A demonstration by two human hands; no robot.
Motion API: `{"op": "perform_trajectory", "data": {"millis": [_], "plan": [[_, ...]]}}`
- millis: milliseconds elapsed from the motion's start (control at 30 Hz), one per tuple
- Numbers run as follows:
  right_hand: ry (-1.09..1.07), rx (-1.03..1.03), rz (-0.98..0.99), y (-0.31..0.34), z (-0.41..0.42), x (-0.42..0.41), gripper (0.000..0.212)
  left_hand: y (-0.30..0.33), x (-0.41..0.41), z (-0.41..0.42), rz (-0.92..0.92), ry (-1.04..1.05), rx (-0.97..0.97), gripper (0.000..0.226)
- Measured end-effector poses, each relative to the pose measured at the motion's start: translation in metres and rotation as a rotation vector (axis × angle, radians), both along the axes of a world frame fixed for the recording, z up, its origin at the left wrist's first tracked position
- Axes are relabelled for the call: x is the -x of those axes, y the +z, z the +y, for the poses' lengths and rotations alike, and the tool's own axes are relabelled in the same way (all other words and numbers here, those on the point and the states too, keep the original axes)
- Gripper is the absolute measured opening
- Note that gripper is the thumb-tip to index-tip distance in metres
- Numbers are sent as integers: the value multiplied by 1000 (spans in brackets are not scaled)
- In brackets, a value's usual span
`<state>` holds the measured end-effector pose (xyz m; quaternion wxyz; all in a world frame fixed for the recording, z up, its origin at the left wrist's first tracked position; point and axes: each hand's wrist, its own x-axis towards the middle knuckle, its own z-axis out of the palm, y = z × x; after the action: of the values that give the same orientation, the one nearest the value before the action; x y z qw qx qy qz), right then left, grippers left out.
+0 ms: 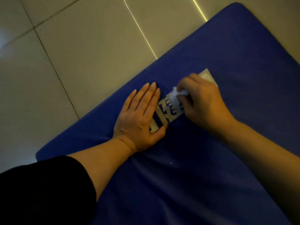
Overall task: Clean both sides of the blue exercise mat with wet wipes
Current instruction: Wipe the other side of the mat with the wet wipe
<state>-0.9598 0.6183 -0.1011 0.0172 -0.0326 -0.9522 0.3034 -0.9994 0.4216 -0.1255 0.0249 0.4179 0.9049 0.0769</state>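
The blue exercise mat lies flat on the tiled floor, its long axis running from the near right up toward the far right, with one rounded corner at the far end and another at the near left. Its left edge cuts diagonally across the floor. The surface looks soft and matte, with shallow creases fanning out just near the left wrist.

Both hands are on the mat, near its left edge. The left hand lies palm down with fingers straight and close together, pressing the mat flat; its thumb side overlaps a pale printed logo strip with blue lettering. The right hand sits just right of it, fingers curled around a crumpled white wet wipe, which touches the logo's far part. A pale corner of the print shows beyond the right knuckles.

A dark sleeve covers the left upper arm at the near left. The floor tiles are large, pale and glossy, with dark grout lines and thin bright reflections.
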Motion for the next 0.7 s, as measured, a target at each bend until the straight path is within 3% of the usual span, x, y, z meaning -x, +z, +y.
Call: {"op": "perform_trajectory", "data": {"millis": [100, 300, 533, 700], "plan": [[19, -61, -2, -2, -7, -19, 8, 0, 0, 0, 2, -2, -8, 82], [-76, -80, 47, -4, -21, 36, 7, -1, 1, -1, -51, -9, -46, 82], [-56, -122, 6, -1, -43, -38, 1, 0, -3, -4, -64, -17, -21, 83], [-215, -135, 46, -4, -45, 13, 6, 10, 3, -4, -200, -64, 48, 82]]}}
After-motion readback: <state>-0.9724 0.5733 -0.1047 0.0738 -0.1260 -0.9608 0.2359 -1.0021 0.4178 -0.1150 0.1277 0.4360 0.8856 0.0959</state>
